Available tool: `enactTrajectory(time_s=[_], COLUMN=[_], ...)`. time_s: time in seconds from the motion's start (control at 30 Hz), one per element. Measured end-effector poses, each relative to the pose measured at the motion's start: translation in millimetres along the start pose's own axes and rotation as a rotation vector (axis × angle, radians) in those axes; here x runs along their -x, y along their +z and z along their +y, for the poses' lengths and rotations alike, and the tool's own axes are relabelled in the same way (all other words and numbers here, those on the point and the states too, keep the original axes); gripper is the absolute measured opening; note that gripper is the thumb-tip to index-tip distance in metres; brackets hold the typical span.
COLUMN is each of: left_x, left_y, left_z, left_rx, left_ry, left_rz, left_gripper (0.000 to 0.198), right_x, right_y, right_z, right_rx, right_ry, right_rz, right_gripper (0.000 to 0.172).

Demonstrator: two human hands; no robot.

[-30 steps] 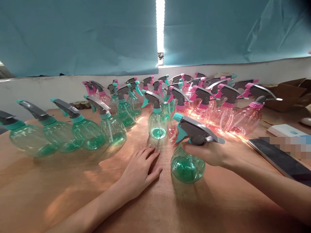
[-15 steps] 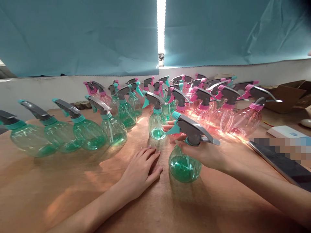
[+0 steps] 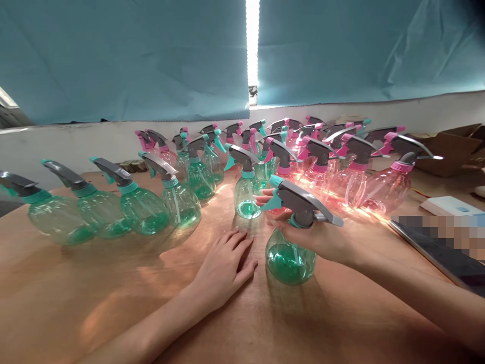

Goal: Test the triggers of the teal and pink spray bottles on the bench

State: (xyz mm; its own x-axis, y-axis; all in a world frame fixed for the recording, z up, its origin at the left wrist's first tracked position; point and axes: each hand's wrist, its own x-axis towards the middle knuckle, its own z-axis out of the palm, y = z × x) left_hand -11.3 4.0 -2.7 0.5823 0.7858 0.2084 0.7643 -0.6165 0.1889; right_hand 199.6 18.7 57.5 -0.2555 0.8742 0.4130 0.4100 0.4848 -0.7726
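Observation:
My right hand (image 3: 322, 237) is wrapped round the neck of a green spray bottle (image 3: 290, 260), under its grey head and turquoise trigger. Its thumb lies across the near side of the neck, while other fingers show past the trigger. The bottle stands upright or nearly so; whether its base touches the table I cannot tell. Flat on the wooden table (image 3: 212, 338), my left hand (image 3: 225, 265) rests with its fingers stretched out, holding nothing. Just beyond the hands stands another green spray bottle (image 3: 248, 197) with a turquoise collar.
A slanting row of green spray bottles (image 3: 146, 212) stands at the left. Pink spray bottles (image 3: 390, 187) crowd the back right. At the right edge lie a dark flat device (image 3: 424, 247), partly pixelated, and a white box (image 3: 450, 206). A cardboard box (image 3: 443, 151) sits behind them.
The camera view has turned slightly left, so most things appear a little farther right. Both hands keep their poses, and the held spray bottle stays in place.

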Motion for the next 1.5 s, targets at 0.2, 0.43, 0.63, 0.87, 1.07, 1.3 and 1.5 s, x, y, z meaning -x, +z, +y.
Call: enactTrajectory(time_s=[0.2,0.43,0.63,0.87,1.07,1.3,1.5], left_x=[-3.9,-6.2,-4.2,-3.3,-3.1,-3.0,-3.8], left_y=[5.1,7.1,6.5,4.5,4.6,4.0,1.2], left_z=[4.5,5.7,3.5,3.2,3.1,4.5,5.7], left_rx=[0.015,0.006,0.029,0.022,0.043,0.034,0.039], left_ry=[0.010,0.020,0.035,0.029,0.027,-0.019,-0.019], left_rz=[0.025,0.014,-0.011,-0.059,-0.061,-0.098,-0.116], left_gripper=[0.041,0.041,0.043,0.047,0.048,0.049,0.049], right_x=[0.8,1.0,-0.6,-0.4,1.2,3.8,4.3], right_y=[3.0,-0.8,-1.7,-3.1,-2.6,-2.3,-1.5], right_z=[-2.5,-4.4,-7.5,-10.7,-10.2,-7.9,-8.0], right_rx=[-0.142,-0.103,-0.090,-0.097,-0.147,-0.243,-0.228], right_ry=[-0.048,-0.071,-0.071,-0.044,-0.020,0.057,0.064], right_rz=[-0.016,-0.050,-0.025,-0.026,-0.011,-0.042,-0.033], right_gripper=[0.041,0.021,0.014,0.015,0.016,0.014,0.012])
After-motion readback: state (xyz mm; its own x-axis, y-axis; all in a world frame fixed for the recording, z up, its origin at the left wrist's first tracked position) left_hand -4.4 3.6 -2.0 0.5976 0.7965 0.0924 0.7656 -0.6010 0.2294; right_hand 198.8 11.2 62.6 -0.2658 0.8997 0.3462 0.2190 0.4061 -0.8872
